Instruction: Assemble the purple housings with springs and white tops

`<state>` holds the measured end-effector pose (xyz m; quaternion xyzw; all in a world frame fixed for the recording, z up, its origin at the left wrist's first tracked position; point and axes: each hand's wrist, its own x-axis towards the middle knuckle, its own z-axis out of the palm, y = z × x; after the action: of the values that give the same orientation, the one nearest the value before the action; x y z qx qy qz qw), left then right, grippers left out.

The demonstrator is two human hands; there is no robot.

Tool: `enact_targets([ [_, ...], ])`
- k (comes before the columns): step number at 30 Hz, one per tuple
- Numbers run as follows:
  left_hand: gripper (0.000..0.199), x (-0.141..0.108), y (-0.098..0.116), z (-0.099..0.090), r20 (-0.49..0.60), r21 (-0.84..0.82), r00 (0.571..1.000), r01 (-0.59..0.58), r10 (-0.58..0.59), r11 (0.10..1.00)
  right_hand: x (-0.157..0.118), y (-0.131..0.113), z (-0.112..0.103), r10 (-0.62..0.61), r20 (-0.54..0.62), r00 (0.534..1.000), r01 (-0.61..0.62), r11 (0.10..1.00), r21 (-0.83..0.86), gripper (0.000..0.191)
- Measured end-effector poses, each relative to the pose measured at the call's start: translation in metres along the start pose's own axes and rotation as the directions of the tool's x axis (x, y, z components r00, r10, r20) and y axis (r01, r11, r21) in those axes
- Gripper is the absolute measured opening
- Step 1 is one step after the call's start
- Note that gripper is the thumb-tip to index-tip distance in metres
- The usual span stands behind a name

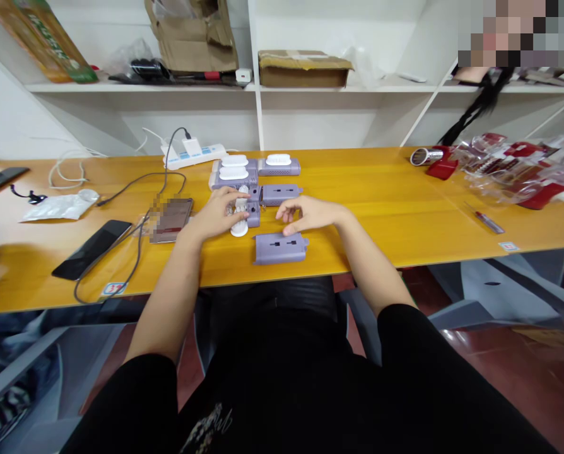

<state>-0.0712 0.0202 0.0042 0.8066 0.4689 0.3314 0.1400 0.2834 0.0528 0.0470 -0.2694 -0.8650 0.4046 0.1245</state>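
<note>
Hovering right hand (305, 214): fingers loosely bent, thumb standing apart from them, nothing seen in their hold; clock directions here take 12 as straight away from the wearer.
Near purple case (281, 249): lying flat on the bench (358, 183) at the right hand's 7 o'clock, two dark slots in its face; contact with the thumb cannot be told.
Left hand (220, 214): at the right hand's 9 o'clock, fingers spread toward 3 o'clock over small white parts (240, 204); whether it pinches one cannot be told.
White oval piece (239, 229): at the left hand's 4 o'clock, just beside the fingers.
Small purple part (253, 217): at the left hand's 3 o'clock, partly covered.
Far purple case (281, 195): at the right hand's 10 o'clock, also slotted.
Back row: purple cases topped with white ovals (233, 172), near the left hand's 1 o'clock.
Power strip (197, 156): at the left hand's 11 o'clock.
Phones: a dark phone (172, 222) at the left hand's 9 o'clock, a black phone (91, 250) farther out, toward 8.
Silver packet (62, 207): at 9 o'clock, beyond the dark phone.
Screwdriver (490, 222): at the right hand's 3 o'clock, well apart.
Red wrapped goods (523, 167): between the right hand's 2 and 3 o'clock.
Cardboard box (305, 70): on the white shelf (254, 38) at 12 o'clock.
</note>
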Motion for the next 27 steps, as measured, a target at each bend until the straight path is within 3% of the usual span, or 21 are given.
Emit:
enact_targets([
  [4,0.057,-0.001,0.017,0.004,-0.161,-0.037,0.979,-0.133,0.125,0.990,-0.007,-0.008,0.007,0.093,0.208,0.974,-0.086,0.995,-0.040,0.092],
  [7,0.050,0.000,0.031,0.007,-0.238,-0.080,0.951,-0.223,0.199,0.971,-0.007,-0.012,0.014,0.146,0.289,0.946,-0.115,0.986,-0.119,0.085],
  [11,0.049,0.000,0.043,0.013,-0.229,-0.151,0.937,-0.302,0.264,0.941,-0.004,-0.005,0.014,0.091,0.177,0.980,-0.068,0.989,-0.132,0.079],
  [15,0.053,-0.001,0.046,0.019,-0.177,-0.231,0.938,-0.332,0.296,0.915,-0.006,0.005,0.004,-0.081,0.045,0.996,0.086,0.988,-0.131,0.084],
  [20,0.067,-0.003,0.044,0.026,-0.123,-0.333,0.972,-0.230,0.200,0.915,-0.009,0.003,-0.005,-0.292,-0.090,0.952,0.283,0.954,-0.094,0.087],
  [27,0.065,0.002,0.040,0.036,-0.129,-0.596,0.991,-0.097,0.024,0.797,-0.013,0.001,-0.008,-0.299,-0.186,0.936,0.308,0.951,0.025,0.087],
])
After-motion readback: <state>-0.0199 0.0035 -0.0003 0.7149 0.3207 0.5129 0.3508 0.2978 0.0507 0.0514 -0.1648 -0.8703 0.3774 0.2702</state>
